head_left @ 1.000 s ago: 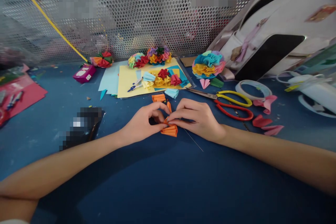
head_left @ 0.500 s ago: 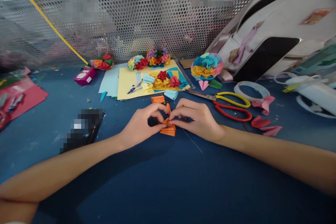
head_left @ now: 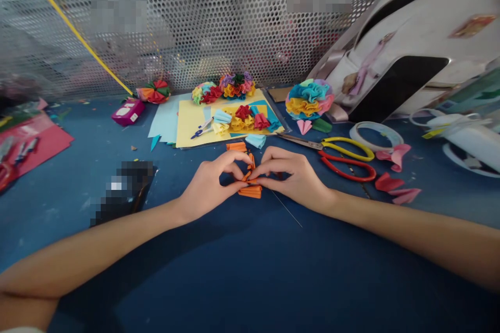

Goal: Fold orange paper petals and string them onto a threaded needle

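Between my fingertips is a small piece of folded orange paper (head_left: 247,177), pinched from both sides. My left hand (head_left: 209,182) grips it with thumb and fingers from the left. My right hand (head_left: 295,177) pinches its right side, the two sets of fingertips almost meeting. Just below lies a pleated orange paper piece (head_left: 250,192), and another orange piece (head_left: 236,146) rests behind my left fingers. A thin needle-like line (head_left: 288,209) slants across the table from under my right hand. A light blue pleated piece (head_left: 255,140) sits just beyond.
Scissors (head_left: 347,158) with yellow and red handles lie right of my hands, near a tape roll (head_left: 377,135). Behind are yellow sheets (head_left: 187,127) and a paper flower ball (head_left: 308,99). A phone (head_left: 398,88) leans on a white bag (head_left: 429,26). A dark, partly pixelated object (head_left: 125,192) lies left.
My fingertips have shifted slightly on the orange paper and drawn a little closer together. The view has moved slightly; the other things stay where they were.
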Motion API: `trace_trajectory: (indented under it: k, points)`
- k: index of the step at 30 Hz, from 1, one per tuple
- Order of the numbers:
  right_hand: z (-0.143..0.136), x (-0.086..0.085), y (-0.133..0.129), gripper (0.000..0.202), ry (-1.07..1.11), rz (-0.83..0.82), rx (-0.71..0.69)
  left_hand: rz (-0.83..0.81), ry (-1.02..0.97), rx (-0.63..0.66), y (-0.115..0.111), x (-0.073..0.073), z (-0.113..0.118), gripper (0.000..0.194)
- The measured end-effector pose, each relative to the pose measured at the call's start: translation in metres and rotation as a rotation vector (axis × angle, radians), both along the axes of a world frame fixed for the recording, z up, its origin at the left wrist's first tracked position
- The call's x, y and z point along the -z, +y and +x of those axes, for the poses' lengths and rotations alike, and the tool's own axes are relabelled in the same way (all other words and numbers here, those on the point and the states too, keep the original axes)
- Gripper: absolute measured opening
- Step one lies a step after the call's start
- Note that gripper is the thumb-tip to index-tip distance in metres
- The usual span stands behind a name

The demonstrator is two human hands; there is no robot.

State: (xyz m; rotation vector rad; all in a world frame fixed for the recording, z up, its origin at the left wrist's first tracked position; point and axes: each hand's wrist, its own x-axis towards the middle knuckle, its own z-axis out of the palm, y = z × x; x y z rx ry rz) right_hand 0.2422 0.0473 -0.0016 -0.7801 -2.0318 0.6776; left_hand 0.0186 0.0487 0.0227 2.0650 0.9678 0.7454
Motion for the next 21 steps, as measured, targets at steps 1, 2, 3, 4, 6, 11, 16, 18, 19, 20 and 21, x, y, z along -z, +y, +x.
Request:
trace_trajectory:
  k: [1, 2, 3, 4, 6, 11, 16, 18, 19, 20, 21]
  points:
    - [-0.0008, -0.0005, -0.0006, 0.012, 0.016, -0.035, 0.016, 0.008, -0.002, -0.004, -0.0003, 0.0001, -0.0001, 0.033]
    - [-0.0016, -0.0010, -0.0012, 0.013, 0.030, -0.071, 0.034, 0.018, -0.002, -0.009, -0.0006, 0.0001, -0.0002, 0.032]
    - [-0.0024, -0.0013, -0.0018, 0.015, 0.040, -0.105, 0.051, 0.027, -0.001, -0.014, -0.0008, 0.0000, -0.0002, 0.032]
    - [-0.0032, -0.0016, -0.0024, 0.016, 0.047, -0.134, 0.065, 0.034, 0.000, -0.016, -0.0010, -0.0002, -0.0002, 0.032]
    - [-0.0046, -0.0019, -0.0033, 0.019, 0.055, -0.180, 0.084, 0.044, 0.002, -0.016, -0.0011, -0.0005, -0.0001, 0.032]
    - [-0.0067, -0.0019, -0.0035, 0.019, 0.074, -0.242, 0.092, 0.039, 0.004, -0.013, -0.0008, -0.0002, 0.0002, 0.035]
    - [-0.0062, -0.0027, -0.0035, 0.019, 0.056, -0.178, 0.095, -0.026, -0.018, -0.010, 0.0011, 0.0006, -0.0010, 0.036]
    - [-0.0058, -0.0029, -0.0033, 0.018, 0.048, -0.091, 0.091, -0.075, -0.040, -0.012, 0.0023, 0.0012, -0.0014, 0.036]
    - [-0.0056, -0.0029, -0.0031, 0.016, 0.042, -0.036, 0.086, -0.101, -0.051, -0.012, 0.0030, 0.0017, -0.0014, 0.037]
    - [-0.0054, -0.0029, -0.0029, 0.015, 0.033, 0.020, 0.079, -0.125, -0.062, -0.014, 0.0036, 0.0022, -0.0013, 0.038]
    - [-0.0053, -0.0028, -0.0027, 0.013, 0.023, 0.075, 0.068, -0.148, -0.074, -0.015, 0.0042, 0.0027, -0.0012, 0.039]
